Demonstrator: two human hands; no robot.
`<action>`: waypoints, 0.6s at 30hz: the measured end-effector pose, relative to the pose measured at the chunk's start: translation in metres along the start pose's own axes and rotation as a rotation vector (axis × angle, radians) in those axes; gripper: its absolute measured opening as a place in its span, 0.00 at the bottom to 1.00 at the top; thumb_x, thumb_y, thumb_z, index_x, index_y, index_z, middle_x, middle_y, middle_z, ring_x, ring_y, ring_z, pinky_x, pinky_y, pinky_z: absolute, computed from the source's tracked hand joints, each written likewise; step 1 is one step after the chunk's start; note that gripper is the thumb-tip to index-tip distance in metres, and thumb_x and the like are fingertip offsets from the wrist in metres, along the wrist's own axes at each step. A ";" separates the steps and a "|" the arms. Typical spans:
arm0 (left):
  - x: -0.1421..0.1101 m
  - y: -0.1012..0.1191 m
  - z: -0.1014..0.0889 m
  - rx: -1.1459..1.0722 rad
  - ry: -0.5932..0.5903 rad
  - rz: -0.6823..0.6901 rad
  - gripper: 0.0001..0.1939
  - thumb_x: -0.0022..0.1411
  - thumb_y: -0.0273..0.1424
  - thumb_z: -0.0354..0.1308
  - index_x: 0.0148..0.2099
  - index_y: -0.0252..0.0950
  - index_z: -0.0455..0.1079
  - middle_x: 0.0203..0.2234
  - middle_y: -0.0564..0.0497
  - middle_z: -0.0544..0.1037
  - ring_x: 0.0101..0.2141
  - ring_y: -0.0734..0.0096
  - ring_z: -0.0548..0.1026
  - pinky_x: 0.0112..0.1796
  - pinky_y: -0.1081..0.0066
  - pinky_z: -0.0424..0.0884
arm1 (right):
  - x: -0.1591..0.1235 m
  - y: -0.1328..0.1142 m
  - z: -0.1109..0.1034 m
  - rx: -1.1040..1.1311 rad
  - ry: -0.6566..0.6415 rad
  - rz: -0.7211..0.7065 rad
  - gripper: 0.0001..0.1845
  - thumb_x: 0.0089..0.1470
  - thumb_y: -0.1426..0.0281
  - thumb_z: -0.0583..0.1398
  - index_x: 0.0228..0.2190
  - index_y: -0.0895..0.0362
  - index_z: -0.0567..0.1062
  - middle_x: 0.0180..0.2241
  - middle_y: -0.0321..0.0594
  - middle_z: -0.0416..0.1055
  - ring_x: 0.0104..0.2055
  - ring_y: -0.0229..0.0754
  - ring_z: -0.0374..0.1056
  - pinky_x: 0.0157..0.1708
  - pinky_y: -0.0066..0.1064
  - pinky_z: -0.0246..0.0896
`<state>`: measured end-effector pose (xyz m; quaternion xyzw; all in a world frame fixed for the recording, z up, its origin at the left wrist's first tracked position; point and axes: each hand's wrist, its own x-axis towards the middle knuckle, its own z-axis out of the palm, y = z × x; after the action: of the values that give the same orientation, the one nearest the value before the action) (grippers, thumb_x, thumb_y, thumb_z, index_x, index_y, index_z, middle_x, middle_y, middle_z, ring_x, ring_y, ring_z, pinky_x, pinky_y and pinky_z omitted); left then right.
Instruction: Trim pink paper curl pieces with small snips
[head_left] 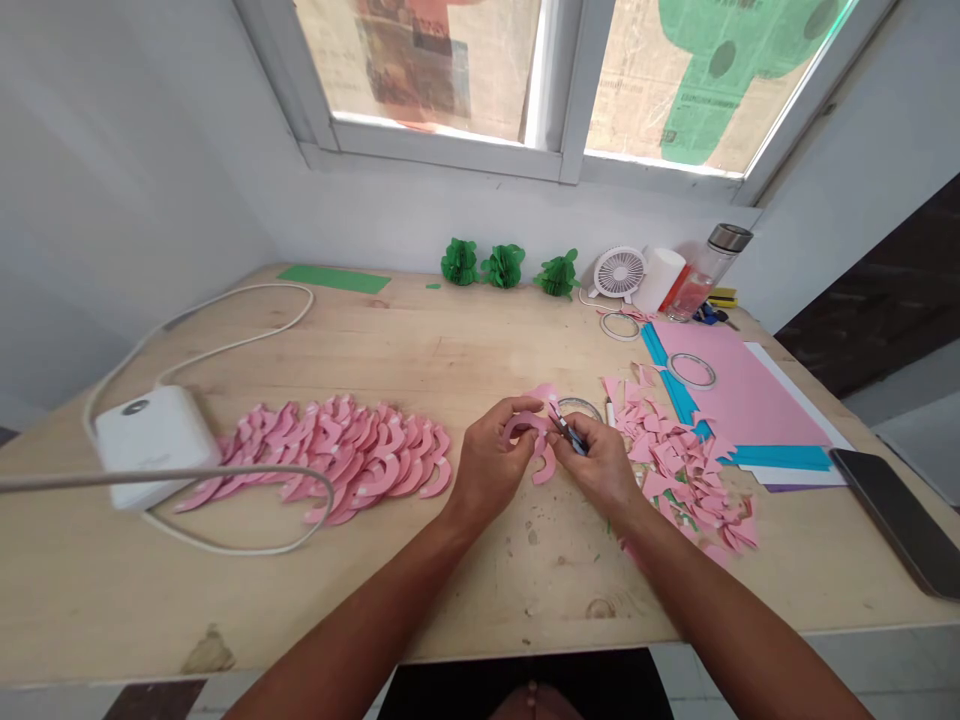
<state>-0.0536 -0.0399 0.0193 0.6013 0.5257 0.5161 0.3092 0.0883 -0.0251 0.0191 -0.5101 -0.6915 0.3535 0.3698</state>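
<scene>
Pinched between the fingers of my left hand (493,452) is a curved pink paper piece (523,421), held over the middle of the table. My right hand (600,462) is closed on a pair of scissors (568,430), whose blades meet the pink paper. The scissors' handles are mostly hidden by my fingers. Left of my left hand lies a spread of curved pink paper pieces (352,455) in overlapping rows, some with small white patches. Beside my right hand is a heap of pink paper scraps (682,460). A roll of tape (580,407) lies just behind my hands.
A white power bank (156,440) with a looping cable sits at the left. Three green paper shapes (504,266), a small fan (619,272) and a glass bottle (705,275) stand along the back. Paper sheets (772,395) and a phone (896,515) lie at the right.
</scene>
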 end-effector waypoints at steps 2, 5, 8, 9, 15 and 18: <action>0.000 0.000 0.000 0.003 -0.003 0.003 0.14 0.52 0.22 0.52 0.41 0.37 0.70 0.34 0.52 0.77 0.31 0.74 0.74 0.29 0.77 0.70 | 0.001 0.001 0.000 0.000 -0.003 0.000 0.06 0.47 0.69 0.56 0.24 0.58 0.70 0.17 0.30 0.58 0.20 0.33 0.54 0.20 0.24 0.46; -0.001 0.000 0.000 0.003 -0.006 -0.001 0.14 0.52 0.22 0.52 0.42 0.37 0.69 0.33 0.52 0.77 0.30 0.74 0.74 0.29 0.76 0.70 | 0.001 0.002 0.000 -0.005 -0.005 -0.003 0.06 0.47 0.69 0.56 0.24 0.58 0.71 0.17 0.31 0.59 0.20 0.33 0.54 0.20 0.24 0.46; 0.000 -0.001 0.001 -0.001 -0.004 0.003 0.14 0.52 0.22 0.52 0.41 0.37 0.69 0.33 0.52 0.77 0.30 0.74 0.74 0.29 0.76 0.70 | 0.000 0.002 0.000 -0.007 -0.002 -0.006 0.06 0.47 0.68 0.57 0.25 0.58 0.71 0.17 0.31 0.59 0.20 0.33 0.54 0.20 0.24 0.46; 0.000 -0.001 0.001 -0.001 -0.002 0.006 0.14 0.51 0.22 0.52 0.41 0.37 0.69 0.33 0.52 0.77 0.30 0.74 0.74 0.29 0.76 0.70 | 0.000 0.002 0.000 -0.006 -0.001 -0.006 0.06 0.47 0.68 0.57 0.25 0.58 0.71 0.17 0.31 0.59 0.20 0.33 0.54 0.20 0.24 0.46; 0.000 0.000 0.001 0.006 0.002 0.011 0.13 0.51 0.21 0.52 0.40 0.37 0.70 0.33 0.52 0.77 0.30 0.74 0.75 0.30 0.76 0.71 | 0.000 0.001 0.000 -0.020 -0.002 -0.006 0.05 0.47 0.69 0.57 0.24 0.57 0.71 0.17 0.31 0.58 0.20 0.33 0.53 0.19 0.24 0.46; 0.000 0.000 0.002 0.002 -0.001 0.016 0.13 0.51 0.21 0.52 0.40 0.37 0.69 0.33 0.53 0.77 0.30 0.74 0.75 0.30 0.76 0.71 | 0.000 0.001 0.000 -0.025 0.004 -0.008 0.05 0.47 0.68 0.57 0.23 0.57 0.71 0.17 0.31 0.59 0.20 0.34 0.53 0.19 0.25 0.46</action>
<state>-0.0521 -0.0398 0.0188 0.6063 0.5212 0.5177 0.3047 0.0884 -0.0249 0.0185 -0.5126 -0.6970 0.3425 0.3661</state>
